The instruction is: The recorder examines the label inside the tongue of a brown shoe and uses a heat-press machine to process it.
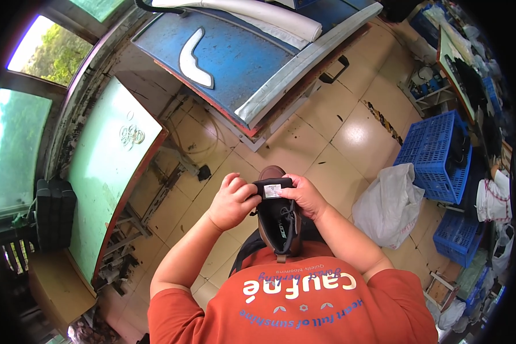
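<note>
Close to my body, a brown shoe (294, 246) with a dark lining points its toe away from me, its heel near my red shirt. Its black tongue is folded up and shows a small white label (272, 191). At the tongue's left edge, the fingers of my left hand (233, 200) are curled and closed on it. My right hand (305, 196) pinches the right side of the tongue, the thumb lying by the label. Laces hang loose at the shoe's right side.
Ahead stands a blue work table (241, 63) bearing a white curved cut piece (196, 60) and a white roll (275, 17). A pale green table (106, 189) with several rings (132, 136) is at left. Blue crates (433, 152) and a white plastic bag (389, 206) sit at right.
</note>
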Demonstrator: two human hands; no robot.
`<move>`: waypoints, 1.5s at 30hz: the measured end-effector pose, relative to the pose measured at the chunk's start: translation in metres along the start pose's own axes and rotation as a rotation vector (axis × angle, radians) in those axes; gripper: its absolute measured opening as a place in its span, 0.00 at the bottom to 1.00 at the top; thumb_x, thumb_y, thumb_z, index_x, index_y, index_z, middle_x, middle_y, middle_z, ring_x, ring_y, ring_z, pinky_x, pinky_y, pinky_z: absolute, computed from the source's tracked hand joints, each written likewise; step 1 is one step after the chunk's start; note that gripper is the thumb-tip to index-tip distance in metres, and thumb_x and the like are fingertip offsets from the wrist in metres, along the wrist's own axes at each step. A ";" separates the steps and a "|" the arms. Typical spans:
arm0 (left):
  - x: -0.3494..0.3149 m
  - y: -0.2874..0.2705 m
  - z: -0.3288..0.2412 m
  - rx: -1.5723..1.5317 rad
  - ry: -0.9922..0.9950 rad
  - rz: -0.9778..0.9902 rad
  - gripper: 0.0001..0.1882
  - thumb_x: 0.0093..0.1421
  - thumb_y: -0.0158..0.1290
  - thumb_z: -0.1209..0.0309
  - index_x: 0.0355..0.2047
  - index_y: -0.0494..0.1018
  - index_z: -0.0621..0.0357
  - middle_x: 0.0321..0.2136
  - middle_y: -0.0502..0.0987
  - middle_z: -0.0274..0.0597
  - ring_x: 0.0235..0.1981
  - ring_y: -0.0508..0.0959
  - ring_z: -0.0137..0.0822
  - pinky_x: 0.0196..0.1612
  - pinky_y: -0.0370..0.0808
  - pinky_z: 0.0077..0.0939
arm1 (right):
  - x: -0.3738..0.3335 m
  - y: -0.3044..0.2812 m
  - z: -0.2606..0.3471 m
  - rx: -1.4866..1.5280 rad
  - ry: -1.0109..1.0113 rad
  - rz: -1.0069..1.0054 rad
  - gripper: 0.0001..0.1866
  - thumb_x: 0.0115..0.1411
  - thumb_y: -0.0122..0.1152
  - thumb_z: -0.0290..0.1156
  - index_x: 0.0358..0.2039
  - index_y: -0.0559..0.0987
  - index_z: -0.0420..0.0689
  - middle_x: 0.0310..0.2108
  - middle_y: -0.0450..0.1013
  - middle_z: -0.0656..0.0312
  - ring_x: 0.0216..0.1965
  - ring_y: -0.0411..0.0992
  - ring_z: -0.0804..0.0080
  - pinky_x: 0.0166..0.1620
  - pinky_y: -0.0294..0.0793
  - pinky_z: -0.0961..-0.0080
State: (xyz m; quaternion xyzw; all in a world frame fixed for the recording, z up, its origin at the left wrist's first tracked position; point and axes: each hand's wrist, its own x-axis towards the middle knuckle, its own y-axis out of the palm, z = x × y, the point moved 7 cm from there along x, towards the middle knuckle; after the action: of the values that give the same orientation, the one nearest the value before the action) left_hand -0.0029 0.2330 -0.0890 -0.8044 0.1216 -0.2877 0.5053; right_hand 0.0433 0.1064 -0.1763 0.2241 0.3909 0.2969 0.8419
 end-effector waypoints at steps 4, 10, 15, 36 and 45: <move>-0.021 0.010 0.028 -0.516 -0.628 -0.345 0.26 0.40 0.62 0.75 0.40 0.64 0.58 0.32 0.68 0.38 0.37 0.69 0.34 0.40 0.68 0.24 | -0.001 0.002 0.003 -0.009 -0.019 -0.031 0.07 0.49 0.57 0.23 0.31 0.72 0.41 0.28 0.71 0.66 0.29 0.69 0.80 0.36 0.70 0.83; -0.024 0.052 0.029 -1.180 -1.145 -0.024 0.21 0.42 0.64 0.71 0.34 0.67 0.60 0.26 0.72 0.31 0.26 0.70 0.21 0.28 0.68 0.15 | 0.000 0.004 0.004 -0.061 -0.054 -0.039 0.07 0.49 0.57 0.22 0.30 0.72 0.42 0.27 0.71 0.66 0.29 0.69 0.81 0.35 0.70 0.83; -0.026 0.050 0.029 -1.179 -1.191 0.027 0.14 0.43 0.63 0.73 0.29 0.70 0.60 0.21 0.72 0.30 0.22 0.70 0.20 0.25 0.68 0.14 | -0.001 0.008 0.003 -0.117 -0.059 0.008 0.05 0.52 0.58 0.26 0.30 0.73 0.42 0.26 0.71 0.67 0.28 0.68 0.83 0.33 0.69 0.85; -0.032 0.074 0.026 -1.501 -1.081 -0.232 0.10 0.55 0.51 0.75 0.38 0.68 0.64 0.32 0.74 0.35 0.32 0.72 0.24 0.38 0.69 0.17 | 0.001 0.006 0.006 -0.035 -0.004 0.000 0.09 0.48 0.57 0.20 0.31 0.72 0.40 0.28 0.71 0.64 0.29 0.70 0.78 0.36 0.71 0.81; -0.031 0.074 0.028 -1.365 -1.136 -0.310 0.09 0.58 0.48 0.70 0.34 0.70 0.64 0.28 0.74 0.33 0.28 0.71 0.22 0.35 0.69 0.16 | 0.004 0.003 0.003 0.058 0.021 0.086 0.14 0.46 0.59 0.19 0.36 0.72 0.39 0.32 0.72 0.61 0.33 0.72 0.74 0.40 0.72 0.78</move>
State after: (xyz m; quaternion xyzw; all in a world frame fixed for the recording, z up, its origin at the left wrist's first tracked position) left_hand -0.0044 0.2354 -0.1739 -0.9578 -0.1116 0.2230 -0.1428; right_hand 0.0472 0.1114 -0.1745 0.2621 0.3982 0.3235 0.8173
